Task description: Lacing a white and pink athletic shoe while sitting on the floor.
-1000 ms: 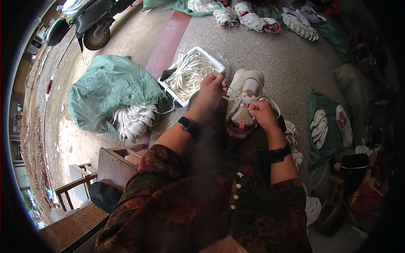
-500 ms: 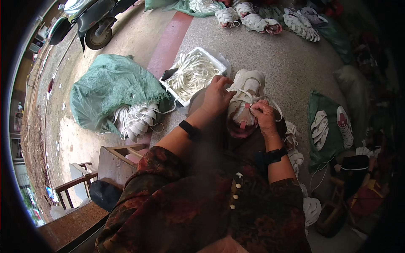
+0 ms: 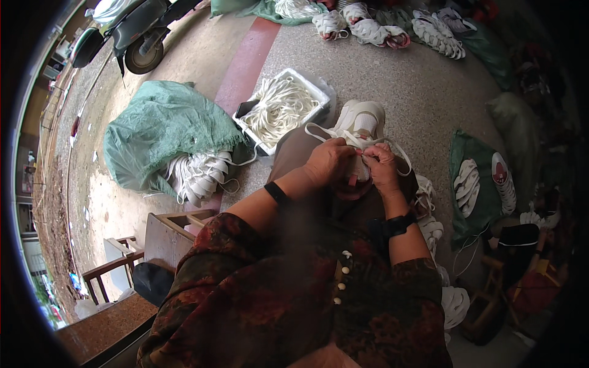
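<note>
A cream and white sneaker (image 3: 362, 116) with pink trim rests on my lap, toe pointing away from me. White shoelace (image 3: 318, 130) runs across its front, with one loose loop to the left and another to the right. Over the opening, my left hand (image 3: 331, 161) is closed, its fingertips pinching the lace near the middle of the tongue. Close beside it on the right, my right hand (image 3: 382, 165) is also closed, thumb and forefinger pinched on the lace at the eyelet edge. The fingers hide the lace tips and part of the tongue.
Ahead to the left stands a white foam box (image 3: 321, 92) of white laces, beside a green sack (image 3: 165, 116) with stacked white shoe uppers (image 3: 199, 173). More uppers (image 3: 466, 187) lie on green sacking at right. A wooden stool (image 3: 169, 236) stands left; a scooter (image 3: 141, 43) is parked beyond.
My left hand has moved right and toward me, from the sneaker's left edge to beside my right hand. A lace loop now stands out to the left. My right hand has barely moved.
</note>
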### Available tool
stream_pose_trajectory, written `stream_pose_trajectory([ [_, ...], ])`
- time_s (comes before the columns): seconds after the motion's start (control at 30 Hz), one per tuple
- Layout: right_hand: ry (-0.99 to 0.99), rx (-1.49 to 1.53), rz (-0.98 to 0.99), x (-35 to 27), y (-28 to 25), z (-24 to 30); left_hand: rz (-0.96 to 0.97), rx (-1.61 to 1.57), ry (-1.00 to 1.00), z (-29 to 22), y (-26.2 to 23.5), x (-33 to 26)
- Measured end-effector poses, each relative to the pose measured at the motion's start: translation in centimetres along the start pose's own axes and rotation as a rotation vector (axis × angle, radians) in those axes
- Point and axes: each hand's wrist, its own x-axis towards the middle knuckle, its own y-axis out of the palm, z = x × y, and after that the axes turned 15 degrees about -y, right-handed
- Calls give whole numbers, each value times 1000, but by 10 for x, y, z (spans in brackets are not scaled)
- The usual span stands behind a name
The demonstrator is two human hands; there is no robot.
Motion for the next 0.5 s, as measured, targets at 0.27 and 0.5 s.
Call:
stream_pose_trajectory([
  [0.27, 126, 197, -32, -3, -6, 3, 9, -135, -141, -5, 5, 0],
  [0.5, 21, 80, -13, -1, -3, -3, -17, -163, -222, -6, 10, -1],
])
